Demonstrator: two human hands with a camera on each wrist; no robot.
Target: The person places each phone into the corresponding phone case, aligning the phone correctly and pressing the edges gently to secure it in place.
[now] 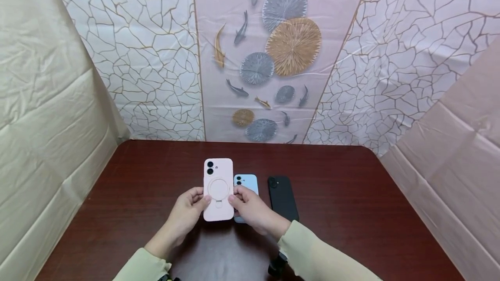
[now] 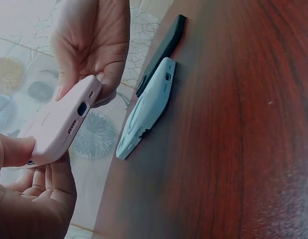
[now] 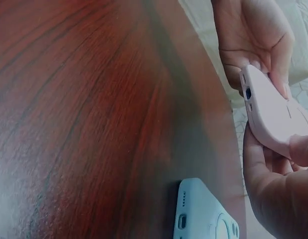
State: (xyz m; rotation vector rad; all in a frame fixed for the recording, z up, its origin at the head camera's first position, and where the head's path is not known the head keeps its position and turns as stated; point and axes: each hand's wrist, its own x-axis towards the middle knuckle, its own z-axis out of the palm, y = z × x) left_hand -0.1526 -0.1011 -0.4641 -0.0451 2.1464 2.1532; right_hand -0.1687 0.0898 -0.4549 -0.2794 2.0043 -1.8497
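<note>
Held up above the table is a phone in a pale pink case (image 1: 218, 172), its back with two camera lenses and a ring facing the head camera. The left hand (image 1: 185, 211) pinches its left edge, thumb on the back and fingers behind. On the opposite edge the right hand (image 1: 255, 211) grips it the same way. In the left wrist view the bottom end of the pink phone (image 2: 59, 122) shows its charging port. A light blue phone (image 1: 250, 182) lies on the table, partly covered by the right hand. To its right lies a black phone (image 1: 283, 198).
The dark red-brown wooden table (image 1: 351, 211) has rounded far corners. Behind it hangs a patterned cloth (image 1: 258, 99) with fish and round leaf shapes. Plain pale cloths (image 1: 50, 120) flank both sides. A dark wrist device (image 1: 277, 266) sits by the right sleeve.
</note>
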